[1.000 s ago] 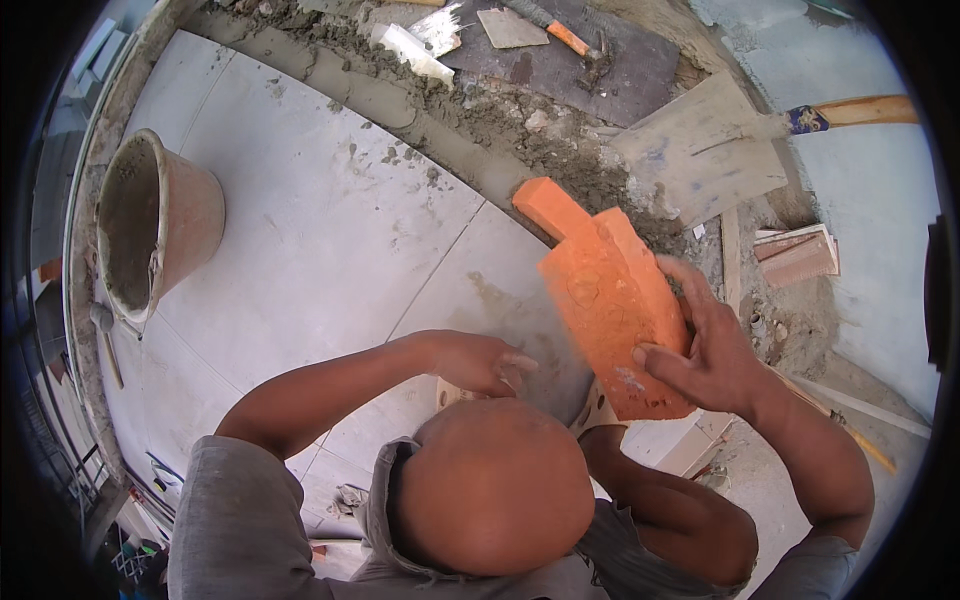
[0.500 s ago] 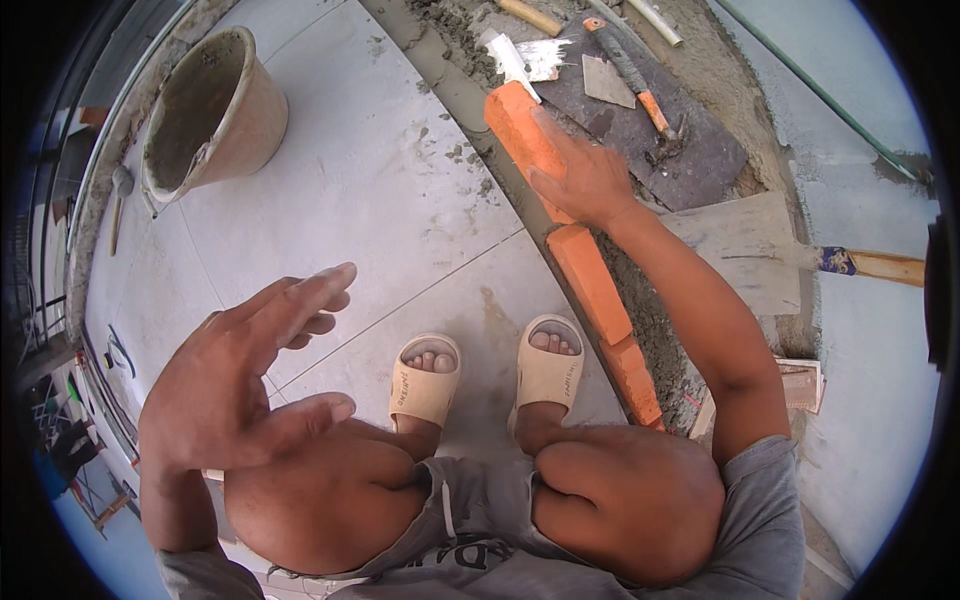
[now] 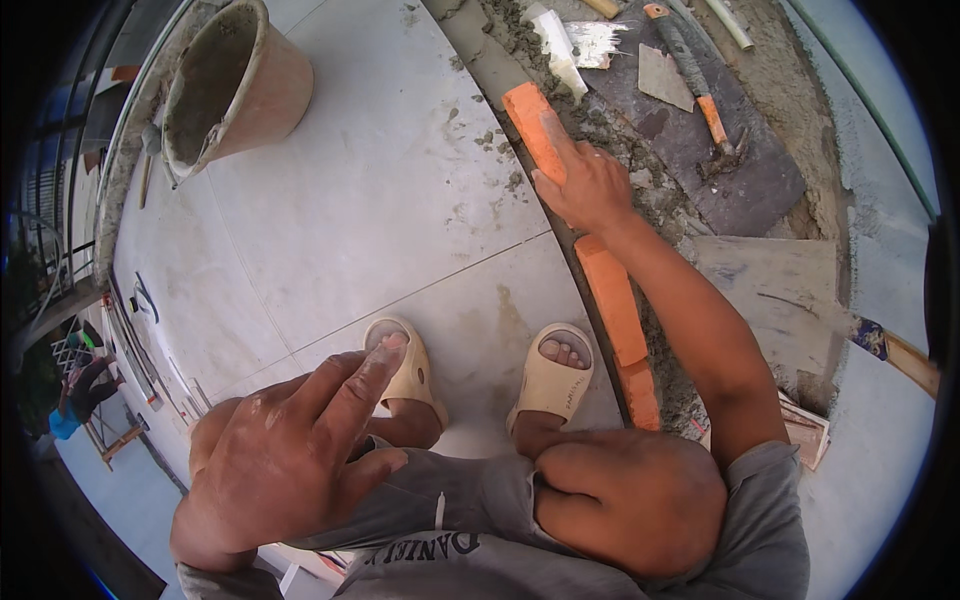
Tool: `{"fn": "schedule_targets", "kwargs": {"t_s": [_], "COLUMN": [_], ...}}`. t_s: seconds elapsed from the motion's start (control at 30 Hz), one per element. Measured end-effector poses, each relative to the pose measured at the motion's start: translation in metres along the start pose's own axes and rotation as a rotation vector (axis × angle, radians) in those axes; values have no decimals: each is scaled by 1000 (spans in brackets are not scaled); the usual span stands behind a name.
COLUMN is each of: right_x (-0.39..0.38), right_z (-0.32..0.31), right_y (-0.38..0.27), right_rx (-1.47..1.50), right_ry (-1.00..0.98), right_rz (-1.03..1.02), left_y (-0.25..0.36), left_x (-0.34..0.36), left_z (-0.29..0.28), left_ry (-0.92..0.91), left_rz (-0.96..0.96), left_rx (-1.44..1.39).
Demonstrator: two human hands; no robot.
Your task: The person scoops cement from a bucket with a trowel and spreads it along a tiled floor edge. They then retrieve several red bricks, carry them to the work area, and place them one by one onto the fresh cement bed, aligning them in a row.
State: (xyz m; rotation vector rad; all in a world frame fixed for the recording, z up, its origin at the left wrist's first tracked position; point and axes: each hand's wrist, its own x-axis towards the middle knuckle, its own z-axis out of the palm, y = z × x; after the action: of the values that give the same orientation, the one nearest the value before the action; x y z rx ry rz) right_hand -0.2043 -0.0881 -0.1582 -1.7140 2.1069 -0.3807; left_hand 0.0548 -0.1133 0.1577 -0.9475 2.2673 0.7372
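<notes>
My right hand (image 3: 592, 188) is closed around the near part of an orange brick (image 3: 537, 122), with the thumb along its left side. The brick lies lengthwise on the mortar strip beside the tiled floor, and its near end is hidden by the hand. Behind it in the same row, toward me, sit another orange brick (image 3: 612, 300) and a rough-ended one (image 3: 637, 393). My left hand (image 3: 300, 440) hovers over my left leg, holding nothing, its fingers stretched out and its thumb apart.
A mortar-stained bucket (image 3: 285, 90) stands on the pale tiles (image 3: 400, 200) at far left. Right of the row lie a dark slab (image 3: 740, 185) with a hammer (image 3: 695, 75) and tile piece (image 3: 665, 80), and a broad flat blade (image 3: 765, 285). A person (image 3: 85, 385) is at far left.
The view has shifted, so the surroundings sit differently. My left hand has come lower and inward over my leg. My right hand stays on the brick.
</notes>
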Motion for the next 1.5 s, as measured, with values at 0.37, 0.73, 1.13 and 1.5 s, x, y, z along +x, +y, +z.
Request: {"fn": "schedule_targets", "kwargs": {"t_s": [0.37, 0.73, 1.13, 1.5], "right_x": [-6, -12, -15, -13], "right_z": [-10, -13, -9, -10], "right_y": [-5, -5, -2, -8], "right_rx": [-18, -28, -71, -98], "right_ry": [-142, -118, -132, -169], "right_rz": [71, 81, 48, 69], "left_y": [-20, -11, -25, -12], "left_x": [38, 40, 34, 35], "left_z": [-15, -18, -19, -19], "left_ry": [-84, -117, -104, -127], "left_rz": [4, 79, 43, 79], "left_rx": [-150, -158, -200, -161]}}
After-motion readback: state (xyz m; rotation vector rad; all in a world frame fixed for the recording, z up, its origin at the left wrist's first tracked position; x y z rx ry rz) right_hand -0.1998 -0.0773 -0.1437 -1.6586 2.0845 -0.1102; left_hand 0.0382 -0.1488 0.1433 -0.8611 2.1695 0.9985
